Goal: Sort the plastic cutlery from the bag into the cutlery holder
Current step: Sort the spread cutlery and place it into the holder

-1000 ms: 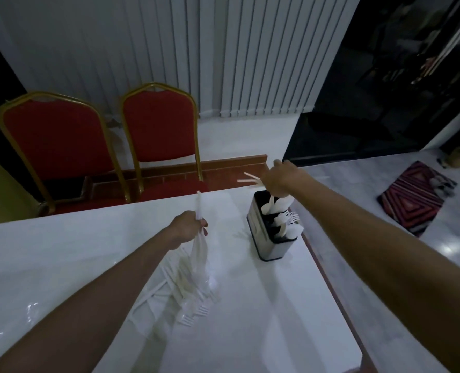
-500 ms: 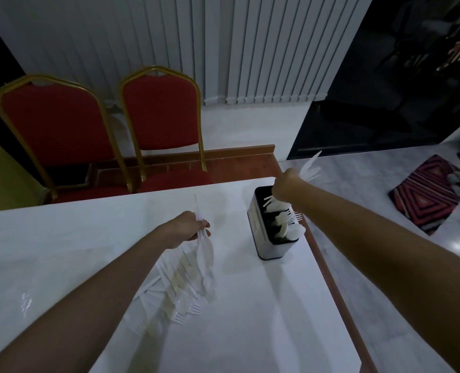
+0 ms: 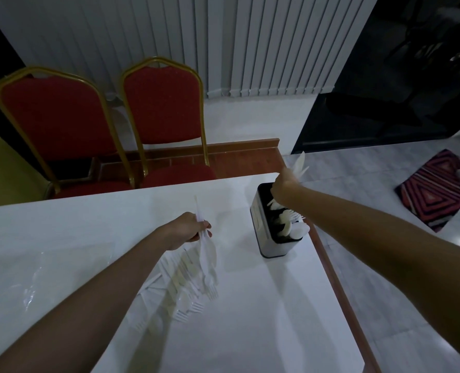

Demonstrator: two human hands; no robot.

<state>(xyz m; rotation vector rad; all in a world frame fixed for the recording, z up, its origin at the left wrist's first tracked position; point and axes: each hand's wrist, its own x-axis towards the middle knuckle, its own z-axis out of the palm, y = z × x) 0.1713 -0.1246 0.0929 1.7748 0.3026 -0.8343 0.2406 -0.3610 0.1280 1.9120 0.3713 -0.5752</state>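
Note:
A metal cutlery holder (image 3: 258,224) with a black inside stands near the table's right edge, with white spoons and forks sticking out of it. My right hand (image 3: 284,188) is over its far end and grips white plastic cutlery (image 3: 300,164) that points up and away. My left hand (image 3: 189,230) holds a few white plastic pieces (image 3: 207,251), their handles up and their wide ends hanging down. Below it a heap of loose white forks and other cutlery (image 3: 185,286) lies on the white table (image 3: 250,332).
A clear plastic bag (image 3: 21,278) lies flat on the table at the left. Two red chairs (image 3: 164,109) with gold frames stand behind the table. The table's right edge drops to a tiled floor with a striped rug (image 3: 433,189).
My right hand swung the cutlery it grips from pointing left to pointing up and right, staying over the holder's far end. My left hand sank a little with its pieces.

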